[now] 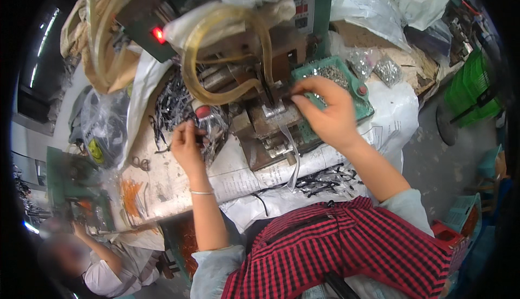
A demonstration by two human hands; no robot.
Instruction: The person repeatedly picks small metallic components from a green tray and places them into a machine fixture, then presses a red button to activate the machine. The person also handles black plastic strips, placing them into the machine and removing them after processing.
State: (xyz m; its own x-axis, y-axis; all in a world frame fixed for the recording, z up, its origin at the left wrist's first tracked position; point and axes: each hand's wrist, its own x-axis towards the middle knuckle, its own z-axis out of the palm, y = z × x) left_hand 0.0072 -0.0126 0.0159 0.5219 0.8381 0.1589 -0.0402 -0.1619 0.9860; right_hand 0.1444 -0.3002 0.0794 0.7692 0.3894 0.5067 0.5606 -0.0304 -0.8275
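Note:
My right hand is closed, thumb and index finger bent together beside the working head of a green bench press. Whatever its fingertips hold, if anything, is too small to make out. Under the head sits a small metal die, from which a pale grey strap hangs over the front. My left hand has its fingers curled together beside a red button and a pile of dark strips. Something dark shows at its fingers, but its kind is unclear.
A green tray of small metal parts stands right of the die. Thick yellowish tubing loops in front of the press. More black strips lie at the table's near edge. Another person sits at the lower left. Green crates stand at right.

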